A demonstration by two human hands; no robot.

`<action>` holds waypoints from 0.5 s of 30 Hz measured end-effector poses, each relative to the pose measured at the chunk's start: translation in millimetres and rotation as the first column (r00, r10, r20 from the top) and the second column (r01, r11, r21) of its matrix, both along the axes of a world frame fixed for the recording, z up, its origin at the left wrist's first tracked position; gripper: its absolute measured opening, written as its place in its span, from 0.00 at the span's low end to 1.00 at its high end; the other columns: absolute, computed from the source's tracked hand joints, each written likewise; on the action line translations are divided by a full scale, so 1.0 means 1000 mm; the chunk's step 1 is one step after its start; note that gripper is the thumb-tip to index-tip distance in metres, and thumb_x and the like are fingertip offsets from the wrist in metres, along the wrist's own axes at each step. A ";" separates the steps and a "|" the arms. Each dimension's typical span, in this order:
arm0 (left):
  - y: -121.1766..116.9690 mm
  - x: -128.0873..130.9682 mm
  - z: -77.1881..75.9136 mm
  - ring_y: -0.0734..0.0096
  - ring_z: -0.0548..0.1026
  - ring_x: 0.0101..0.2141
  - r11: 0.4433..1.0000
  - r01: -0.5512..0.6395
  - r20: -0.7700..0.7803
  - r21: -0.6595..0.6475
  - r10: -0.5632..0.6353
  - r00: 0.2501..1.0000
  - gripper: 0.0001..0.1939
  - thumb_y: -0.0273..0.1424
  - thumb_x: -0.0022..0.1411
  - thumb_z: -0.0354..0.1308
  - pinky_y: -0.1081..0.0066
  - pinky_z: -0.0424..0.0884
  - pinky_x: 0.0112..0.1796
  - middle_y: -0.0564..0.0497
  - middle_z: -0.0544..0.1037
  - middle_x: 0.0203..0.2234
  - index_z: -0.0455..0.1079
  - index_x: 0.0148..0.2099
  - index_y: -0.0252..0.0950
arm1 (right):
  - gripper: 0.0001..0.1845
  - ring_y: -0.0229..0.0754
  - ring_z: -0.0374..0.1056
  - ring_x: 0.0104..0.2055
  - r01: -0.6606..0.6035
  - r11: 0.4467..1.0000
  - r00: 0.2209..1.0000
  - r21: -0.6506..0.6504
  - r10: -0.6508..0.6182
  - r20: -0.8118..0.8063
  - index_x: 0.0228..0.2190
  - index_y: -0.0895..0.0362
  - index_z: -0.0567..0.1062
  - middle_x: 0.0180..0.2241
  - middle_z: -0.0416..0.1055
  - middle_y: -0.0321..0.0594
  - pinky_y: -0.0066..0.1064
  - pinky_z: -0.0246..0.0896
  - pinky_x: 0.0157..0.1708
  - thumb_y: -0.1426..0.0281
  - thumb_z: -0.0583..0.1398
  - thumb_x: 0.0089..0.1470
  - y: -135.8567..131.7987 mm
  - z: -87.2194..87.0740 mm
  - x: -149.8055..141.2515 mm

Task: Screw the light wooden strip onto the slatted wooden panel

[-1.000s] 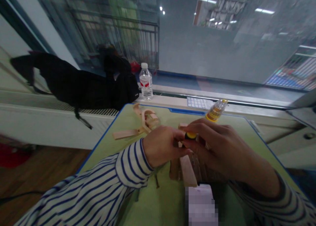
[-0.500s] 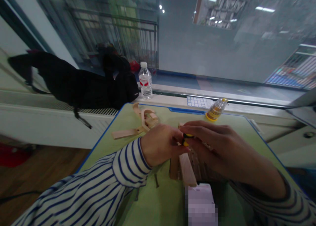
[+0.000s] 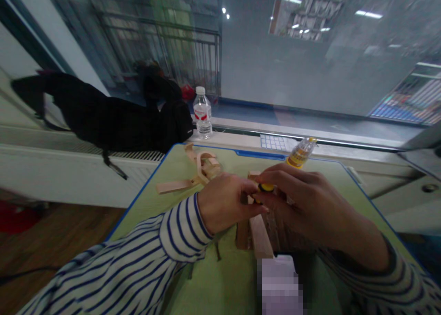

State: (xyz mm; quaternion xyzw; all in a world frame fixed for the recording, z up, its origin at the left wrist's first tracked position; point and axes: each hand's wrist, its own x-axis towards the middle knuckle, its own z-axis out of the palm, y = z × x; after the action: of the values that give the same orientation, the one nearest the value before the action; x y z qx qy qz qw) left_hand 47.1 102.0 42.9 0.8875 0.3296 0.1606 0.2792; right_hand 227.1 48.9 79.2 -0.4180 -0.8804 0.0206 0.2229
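My right hand (image 3: 317, 209) has its fingertips closed on a small yellow-and-black object (image 3: 266, 187) that looks like a short tool handle. My left hand (image 3: 227, 202) meets it there, thumb and index finger pinched around the lower part of the same object; their grip is partly hidden. Under the hands lies a pale wooden strip (image 3: 261, 239), resting on or against a brown block-like thing with a clear shiny covering (image 3: 284, 239). A dark screw (image 3: 217, 251) lies on the table by my left wrist. Beyond that hand is a joined wooden assembly (image 3: 203, 168).
The light green table (image 3: 234, 283) has a blue edge. A bottle with a yellow cap (image 3: 300, 153) stands tilted-looking at its far side. On the sill are a water bottle (image 3: 203, 115) and a black bag (image 3: 117, 122). A pixelated patch covers something near the front.
My right-hand fingers have shifted on the yellow-and-black object, and more of its yellow part shows. My left hand has barely moved.
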 end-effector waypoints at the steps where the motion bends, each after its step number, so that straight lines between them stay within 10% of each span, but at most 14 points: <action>1: -0.001 0.001 0.001 0.69 0.74 0.30 0.999 -0.028 -0.015 0.028 0.028 0.999 0.12 0.40 0.57 0.59 0.72 0.64 0.32 0.51 0.79 0.27 0.77 0.34 0.37 | 0.11 0.40 0.71 0.35 0.011 1.000 1.000 0.008 -0.011 0.008 0.42 0.58 0.72 0.38 0.74 0.43 0.31 0.63 0.35 0.66 0.54 0.61 0.000 0.000 0.000; 15: 0.001 -0.002 -0.001 0.71 0.74 0.28 1.000 -0.003 0.007 -0.015 0.003 1.000 0.11 0.36 0.59 0.58 0.73 0.66 0.33 0.51 0.78 0.26 0.77 0.34 0.35 | 0.12 0.40 0.72 0.42 -0.076 0.997 0.997 -0.011 0.075 -0.024 0.46 0.57 0.70 0.45 0.74 0.41 0.32 0.65 0.41 0.70 0.53 0.61 -0.001 0.003 0.004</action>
State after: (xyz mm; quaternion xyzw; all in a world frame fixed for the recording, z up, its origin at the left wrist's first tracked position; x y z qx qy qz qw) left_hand 44.9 103.0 41.9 0.8843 0.3313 0.1617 0.2865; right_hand 231.3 48.0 82.4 -0.3855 -0.8928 0.0394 0.2299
